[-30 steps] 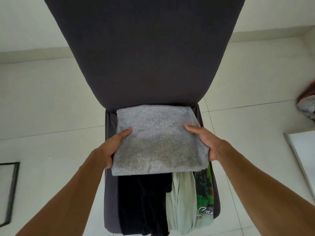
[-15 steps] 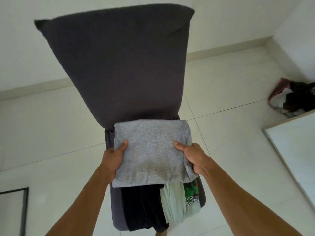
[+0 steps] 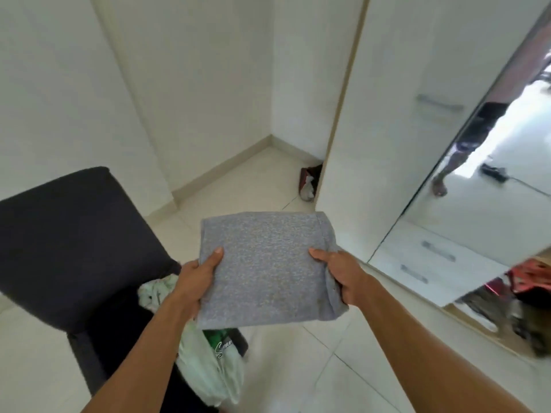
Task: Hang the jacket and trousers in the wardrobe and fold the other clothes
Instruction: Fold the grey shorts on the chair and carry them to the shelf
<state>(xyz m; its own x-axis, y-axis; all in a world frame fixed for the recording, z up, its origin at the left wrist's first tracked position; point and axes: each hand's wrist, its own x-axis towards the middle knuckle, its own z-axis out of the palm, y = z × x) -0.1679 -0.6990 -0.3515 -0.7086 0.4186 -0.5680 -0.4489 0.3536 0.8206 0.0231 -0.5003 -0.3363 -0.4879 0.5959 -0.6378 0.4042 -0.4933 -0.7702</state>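
between the left hand [image 3: 195, 283] and the right hand [image 3: 343, 275] sits a folded grey garment [image 3: 265, 266], held flat in the air, each hand pinching a side edge with thumb on top and fingers hidden beneath. its longer side runs hand to hand. the white wardrobe [image 3: 384, 120] lies ahead and right of the right hand, which is nearer; its open part is cut off and blurred. below the left hand, a mint t-shirt [image 3: 208, 362] and dark clothing, hard to identify, lie on the dark chair [image 3: 71, 242].
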